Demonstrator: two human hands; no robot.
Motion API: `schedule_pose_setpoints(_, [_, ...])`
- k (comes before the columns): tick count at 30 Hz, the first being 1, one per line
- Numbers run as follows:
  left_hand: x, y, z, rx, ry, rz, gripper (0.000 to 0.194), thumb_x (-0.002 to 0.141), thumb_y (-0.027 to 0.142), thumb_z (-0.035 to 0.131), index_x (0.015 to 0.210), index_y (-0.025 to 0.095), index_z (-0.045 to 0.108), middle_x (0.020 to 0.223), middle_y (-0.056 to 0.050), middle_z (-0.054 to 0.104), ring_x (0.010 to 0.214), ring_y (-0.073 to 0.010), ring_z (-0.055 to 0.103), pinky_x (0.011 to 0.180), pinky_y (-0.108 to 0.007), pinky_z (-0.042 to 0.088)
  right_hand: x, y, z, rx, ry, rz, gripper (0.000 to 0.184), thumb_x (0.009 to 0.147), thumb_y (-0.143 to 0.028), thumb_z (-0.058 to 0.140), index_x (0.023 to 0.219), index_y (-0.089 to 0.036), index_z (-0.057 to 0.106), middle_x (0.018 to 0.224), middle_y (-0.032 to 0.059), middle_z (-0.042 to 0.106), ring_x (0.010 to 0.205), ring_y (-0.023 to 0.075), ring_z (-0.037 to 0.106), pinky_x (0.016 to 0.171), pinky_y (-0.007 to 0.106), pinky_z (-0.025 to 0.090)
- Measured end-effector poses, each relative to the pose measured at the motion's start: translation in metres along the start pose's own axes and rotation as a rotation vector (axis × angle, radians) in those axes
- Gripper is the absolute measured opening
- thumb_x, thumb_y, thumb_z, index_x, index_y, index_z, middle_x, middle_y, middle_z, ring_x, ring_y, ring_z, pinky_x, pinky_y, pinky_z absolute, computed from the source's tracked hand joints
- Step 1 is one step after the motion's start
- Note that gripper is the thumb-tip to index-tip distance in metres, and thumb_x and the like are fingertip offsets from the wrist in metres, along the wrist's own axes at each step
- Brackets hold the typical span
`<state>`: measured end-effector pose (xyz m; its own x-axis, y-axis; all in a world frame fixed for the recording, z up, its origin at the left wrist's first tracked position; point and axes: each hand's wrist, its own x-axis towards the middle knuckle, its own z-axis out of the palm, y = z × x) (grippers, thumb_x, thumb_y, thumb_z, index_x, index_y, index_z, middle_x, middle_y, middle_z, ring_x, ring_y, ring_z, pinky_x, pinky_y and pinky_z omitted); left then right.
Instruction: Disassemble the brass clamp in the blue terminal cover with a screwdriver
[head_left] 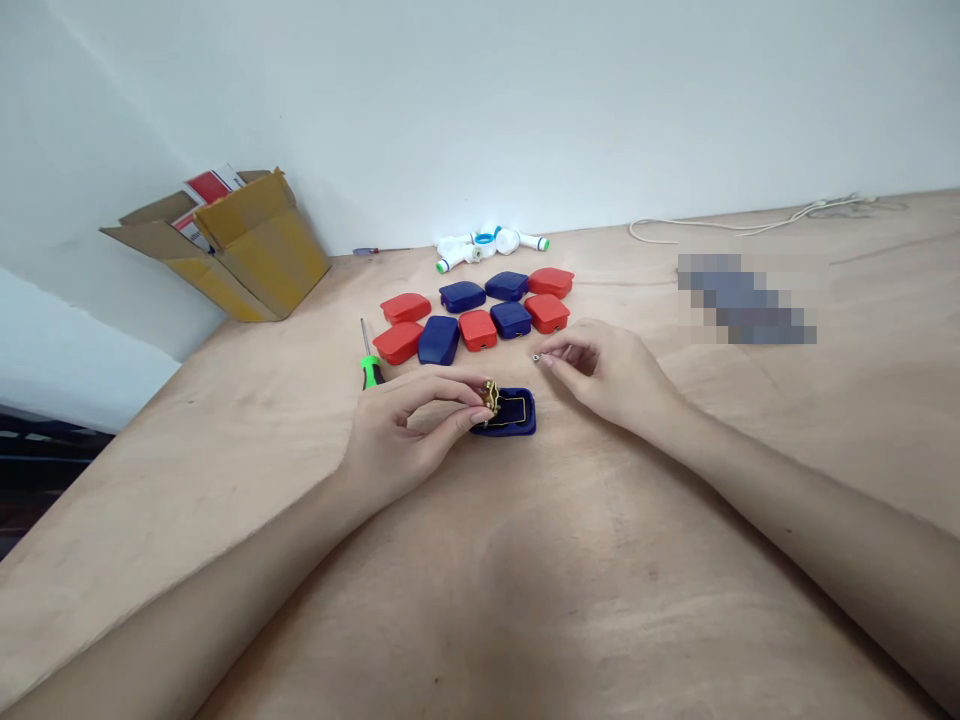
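Right at the tips, the left hand [394, 440] has its thumb and forefinger pinched on a small brass-coloured part [491, 395], holding it at the near-left corner of an open dark blue case [514, 411] that lies flat on the table [525, 580]. The right hand [607, 375] pinches a tiny silver screw [537, 356] between thumb and forefinger, its other fingers loosely curled. That screw sits just up and to the right of the brass part, near but not touching it, and above the far edge of the blue case; the case's long axis runs left to right, roughly across the gap between the two hands. The left hand is the nearer one to the case, its fingertips touching or almost touching the case's edge, while the right hand hovers just beyond it. Behind the hands a cluster of closed red and blue cases [480, 308] lies in two loose rows. A green-handled screwdriver [368, 362] lies to the left of them, pointing away. Farther back are some white plastic fittings [487, 245], an open cardboard box [225, 245] at the left wall, and a pale cord [750, 222] along the right.
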<state>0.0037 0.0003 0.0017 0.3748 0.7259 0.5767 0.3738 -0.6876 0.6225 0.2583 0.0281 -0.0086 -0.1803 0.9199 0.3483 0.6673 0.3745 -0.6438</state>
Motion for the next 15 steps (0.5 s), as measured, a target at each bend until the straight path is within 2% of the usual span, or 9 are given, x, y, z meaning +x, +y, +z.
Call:
schedule_pose_setpoints(7, [-0.0002,0.0010,0.0003,-0.006,0.004,-0.013,0.003,0.087,0.020,0.078,0.088,0.023,0.077,0.100,-0.004,0.080,0.092,-0.0204,0.077,0.086,-0.036,0.065,0.0004,0.0068,0.0004,-0.062,-0.004,-0.005,0.008,0.087,-0.020,0.069,0.087,-0.020,0.078,0.086,0.0053,0.071,0.070,0.0174,0.065,0.066,0.034,0.053])
schedule_pose_setpoints(15, [0.0002,0.0006,0.0007,-0.006,0.000,-0.021,0.004,0.087,0.019,0.078,0.088,0.023,0.077,0.101,-0.004,0.080,0.093,-0.0198,0.077,0.087,-0.035,0.064,0.0001,0.0028,0.0008,-0.051,0.002,-0.004,0.007,0.085,-0.017,0.072,0.077,-0.018,0.072,0.083,0.0041,0.069,0.067,0.0152,0.063,0.063,0.031,0.051])
